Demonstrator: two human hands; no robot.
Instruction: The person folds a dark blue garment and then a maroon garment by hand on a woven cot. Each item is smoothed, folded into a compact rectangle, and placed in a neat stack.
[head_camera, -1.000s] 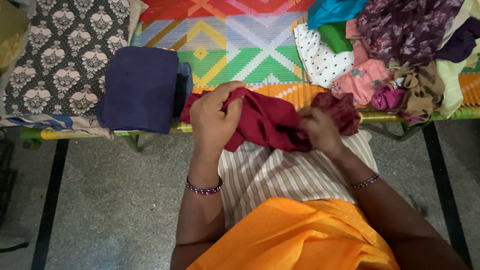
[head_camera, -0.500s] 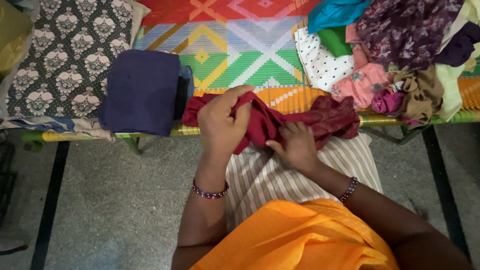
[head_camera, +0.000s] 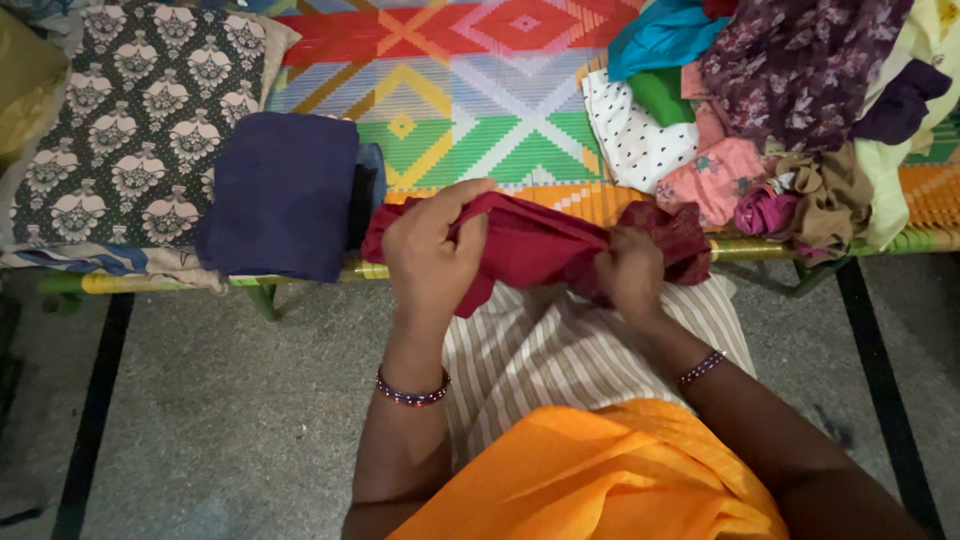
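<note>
I'm standing tight against the front edge of the cot (head_camera: 300, 275), its green and yellow rail running just under my knuckles. Grey speckled floor (head_camera: 220, 400) lies open to my left and right, crossed by dark strips. On the cot, the bright woven mat (head_camera: 460, 90) shows a bare patch straight ahead of me, between the folded navy cloth (head_camera: 280, 195) on the left and the heap of mixed clothes (head_camera: 790, 110) on the right.

The maroon cloth (head_camera: 530, 245) is soft, crumpled and bunched into a thick roll, stretched between my two hands right over the cot's edge, above my striped garment (head_camera: 560, 350). My left hand (head_camera: 432, 255) is closed around its left end, thumb on top, fingers wrapped under, wrist straight with a beaded bangle. My right hand (head_camera: 628, 275) is clenched on the right part, knuckles towards me, the loose end spilling past it towards the heap. A patterned dark pillow (head_camera: 130, 120) sits far left.
</note>
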